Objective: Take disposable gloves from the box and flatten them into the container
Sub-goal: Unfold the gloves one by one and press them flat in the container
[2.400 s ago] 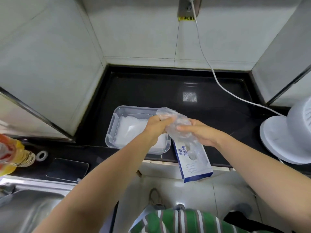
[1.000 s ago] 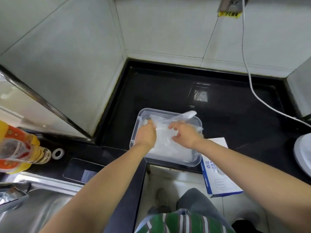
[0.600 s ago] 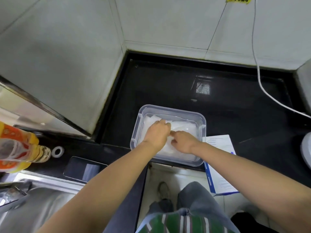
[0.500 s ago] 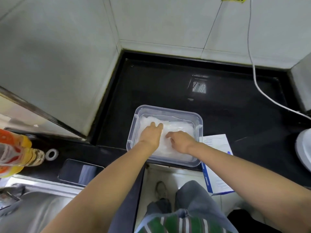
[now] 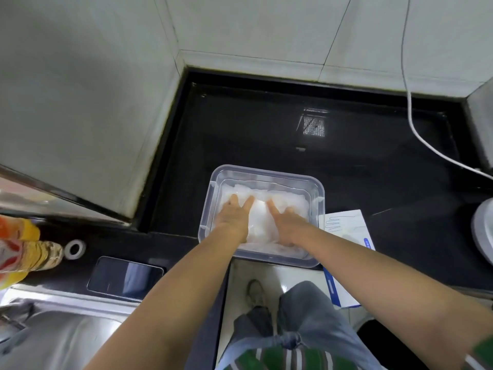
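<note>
A clear plastic container sits at the front edge of the black counter, holding a pile of thin translucent gloves. My left hand lies flat inside on the left part of the pile, fingers spread. Beside it, my right hand presses palm-down on the right part, fingers apart. Neither hand grips anything. The white and blue glove box lies on the counter just right of the container, hanging over the edge.
A phone lies face up at the left front, with a roll of tape and an oil bottle beyond it. A steel sink is lower left. A white cable and a white appliance are on the right.
Both hands carried a glove from above the box over to the container, laid it on the pile, then opened out flat and spread apart on top of it.
</note>
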### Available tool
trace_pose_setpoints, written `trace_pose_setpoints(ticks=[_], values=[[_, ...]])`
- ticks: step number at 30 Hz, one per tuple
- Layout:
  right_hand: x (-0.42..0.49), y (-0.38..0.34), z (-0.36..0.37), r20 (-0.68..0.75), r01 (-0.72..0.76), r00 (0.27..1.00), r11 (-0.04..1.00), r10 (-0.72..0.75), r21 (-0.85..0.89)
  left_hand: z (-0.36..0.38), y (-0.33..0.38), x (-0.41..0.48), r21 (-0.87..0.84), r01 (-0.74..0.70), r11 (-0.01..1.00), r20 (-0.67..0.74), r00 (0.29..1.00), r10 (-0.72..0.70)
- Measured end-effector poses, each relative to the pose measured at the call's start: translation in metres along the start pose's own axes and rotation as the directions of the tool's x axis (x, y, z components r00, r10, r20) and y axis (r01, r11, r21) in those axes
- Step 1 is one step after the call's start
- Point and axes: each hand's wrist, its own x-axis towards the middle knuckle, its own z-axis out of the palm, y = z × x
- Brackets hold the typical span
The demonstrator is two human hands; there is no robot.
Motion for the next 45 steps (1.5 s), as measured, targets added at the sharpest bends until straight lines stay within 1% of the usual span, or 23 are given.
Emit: trace_pose_setpoints(ticks=[2, 5, 7, 8, 9, 10, 11, 12, 14, 15, 16, 18, 20, 21, 23, 25, 27, 29, 31, 34, 37, 41, 45], values=[[-0.004, -0.003, 0.001, -0.003, -0.014, 1.0, 1.0, 0.014, 0.003, -0.001, 0.002, 0.001, 0.012, 0.015, 1.0, 0.001, 1.0, -0.015], [-0.004, -0.003, -0.003, 0.018, 0.002, 1.0, 1.0, -0.002, 0.002, -0.007, 0.003, -0.004, -0.01, -0.001, 1.0, 0.029, 1.0, 0.001], [-0.009, -0.002, -0.013, 0.004, 0.044, 0.999, 0.998, -0.044, -0.038, -0.015, 0.002, -0.01, -0.039, -0.011, 0.999, 0.006, 1.0, 0.011], [-0.014, -0.003, -0.021, -0.021, 0.071, 0.997, 0.994, -0.073, -0.088, -0.019, 0.001, -0.012, -0.054, -0.015, 0.998, -0.034, 0.999, 0.013], [-0.019, -0.003, -0.028, -0.08, 0.101, 0.99, 0.985, -0.113, -0.139, -0.023, 0.0, -0.014, -0.072, -0.021, 0.997, -0.099, 0.995, 0.013], [-0.026, -0.003, -0.037, -0.171, 0.132, 0.972, 0.978, -0.159, -0.16, -0.027, 0.001, -0.018, -0.095, -0.02, 0.995, -0.175, 0.985, 0.003], [-0.032, -0.001, -0.045, -0.272, 0.166, 0.942, 0.977, -0.197, -0.132, -0.031, 0.004, -0.022, -0.126, -0.014, 0.992, -0.252, 0.967, -0.018], [-0.036, 0.001, -0.051, -0.373, 0.206, 0.903, 0.977, -0.214, -0.063, -0.035, 0.008, -0.025, -0.162, -0.009, 0.987, -0.322, 0.946, -0.044], [-0.048, 0.01, -0.062, -0.558, 0.288, 0.809, 0.951, -0.182, 0.108, -0.043, 0.025, -0.033, -0.24, -0.035, 0.97, -0.438, 0.896, -0.076], [-0.056, 0.021, -0.064, -0.624, 0.321, 0.769, 0.929, -0.141, 0.186, -0.045, 0.04, -0.038, -0.274, -0.069, 0.959, -0.472, 0.879, -0.072], [-0.06, 0.031, -0.065, -0.666, 0.344, 0.74, 0.906, -0.099, 0.247, -0.048, 0.053, -0.043, -0.303, -0.112, 0.946, -0.501, 0.863, -0.059], [-0.071, 0.057, -0.059, -0.705, 0.354, 0.708, 0.877, -0.025, 0.324, -0.05, 0.085, -0.055, -0.345, -0.222, 0.912, -0.55, 0.835, -0.005], [-0.081, 0.083, -0.046, -0.696, 0.307, 0.717, 0.877, 0.044, 0.371, -0.049, 0.119, -0.066, -0.378, -0.324, 0.867, -0.566, 0.822, 0.06], [-0.086, 0.094, -0.038, -0.671, 0.26, 0.737, 0.884, 0.078, 0.388, -0.047, 0.134, -0.072, -0.395, -0.356, 0.847, -0.554, 0.828, 0.09], [-0.096, 0.117, -0.021, -0.595, 0.16, 0.793, 0.898, 0.131, 0.41, -0.036, 0.159, -0.082, -0.416, -0.374, 0.829, -0.477, 0.866, 0.151], [-0.102, 0.131, -0.006, -0.509, 0.053, 0.846, 0.924, 0.16, 0.379, -0.023, 0.174, -0.088, -0.41, -0.352, 0.842, -0.403, 0.897, 0.179], [-0.106, 0.139, 0.006, -0.461, -0.04, 0.865, 0.942, 0.199, 0.332, -0.015, 0.186, -0.093, -0.439, -0.308, 0.844, -0.35, 0.924, 0.155], [-0.108, 0.141, 0.014, -0.403, -0.122, 0.881, 0.941, 0.249, 0.314, -0.009, 0.199, -0.096, -0.422, -0.231, 0.877, -0.22, 0.964, 0.148], [-0.11, 0.139, 0.02, -0.344, -0.186, 0.896, 0.941, 0.281, 0.284, 0.002, 0.211, -0.096, -0.377, -0.149, 0.914, -0.096, 0.988, 0.121], [-0.107, 0.142, 0.024, -0.371, -0.179, 0.872, 0.915, 0.318, 0.362, 0.016, 0.214, -0.09, -0.386, -0.097, 0.917, -0.038, 0.995, 0.089], [-0.103, 0.146, 0.024, -0.331, -0.131, 0.881, 0.845, 0.339, 0.519, 0.029, 0.209, -0.086, -0.351, -0.126, 0.928, 0.035, 0.989, 0.147], [-0.1, 0.152, 0.021, -0.189, -0.139, 0.928, 0.769, 0.321, 0.624, 0.038, 0.202, -0.078, -0.375, -0.154, 0.914, 0.025, 0.984, 0.176], [-0.099, 0.161, 0.022, -0.177, -0.069, 0.933, 0.64, 0.312, 0.765, 0.038, 0.197, -0.072, -0.403, -0.179, 0.898, 0.019, 0.979, 0.203]])
